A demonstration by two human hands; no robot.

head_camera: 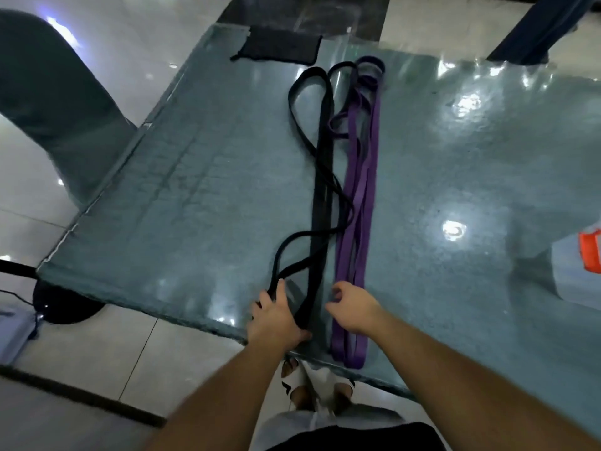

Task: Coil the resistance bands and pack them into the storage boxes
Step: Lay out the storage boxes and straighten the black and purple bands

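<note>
Black resistance bands (322, 177) lie stretched out lengthwise on the glass table (195, 190), from the near edge to the far side. Purple resistance bands (361, 196) lie right beside them, on their right. My left hand (276, 320) is at the table's near edge, closed around the near end of the black bands. My right hand (353, 309) rests over the near end of the purple bands with its fingers curled; a firm grip cannot be made out.
A black flat pouch (279, 45) lies at the table's far edge. A pale container with an orange label (582, 271) stands at the right edge. A dark chair (55, 102) stands to the left, and my feet show below the table edge.
</note>
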